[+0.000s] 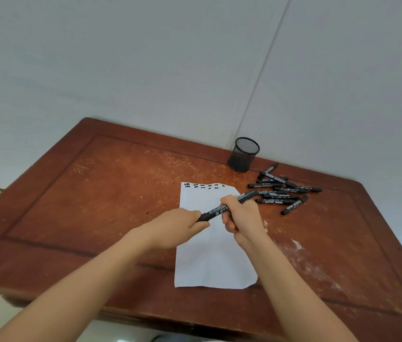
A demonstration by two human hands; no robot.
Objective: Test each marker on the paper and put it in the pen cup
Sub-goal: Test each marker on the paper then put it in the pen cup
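Both hands, left (182,224) and right (240,215), clamped on one marker (224,206) above paper (216,262), perhaps uncapping. Test marks already along top edge; cup (244,155) seemingly empty; pile (284,191) left untested.

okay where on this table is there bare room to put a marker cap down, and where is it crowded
Bare wood: the wide stretch left of the paper to the table's left edge, and the near right corner below the loose markers. Crowded: the far right, between the pen cup and those markers.
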